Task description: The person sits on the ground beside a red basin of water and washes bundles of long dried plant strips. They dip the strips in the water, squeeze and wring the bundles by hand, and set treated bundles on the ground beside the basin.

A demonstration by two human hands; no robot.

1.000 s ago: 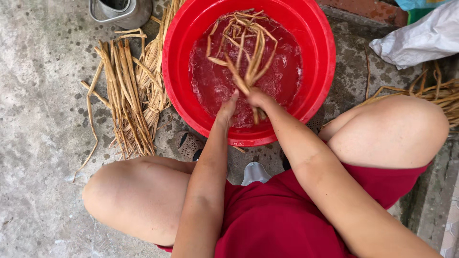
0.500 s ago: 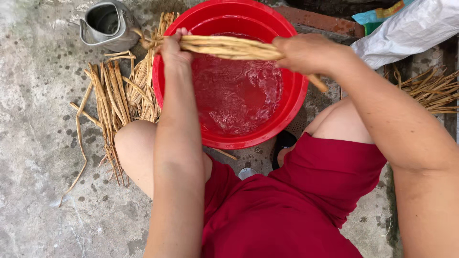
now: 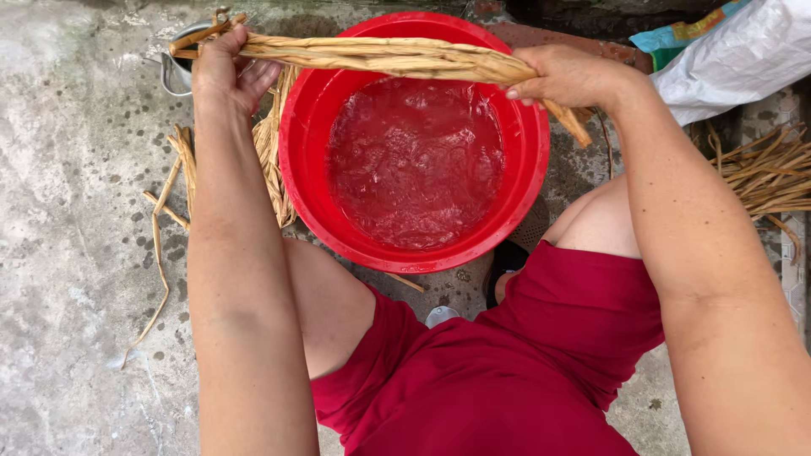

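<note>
While my left hand (image 3: pixel 221 72) and right hand (image 3: pixel 568 76) gripped the wet straw bundle (image 3: pixel 380 56) above the red basin (image 3: pixel 532 181), fingers closed tight, loose strands risked slipping into the water.

Straw bundle (image 3: pixel 380 57) held level over red basin (image 3: pixel 541 160) of water, left hand (image 3: pixel 224 67) and right hand (image 3: pixel 570 78) gripping either end. Loose straw (image 3: pixel 182 181) on concrete floor (image 3: pixel 76 253) beside basin.
</note>
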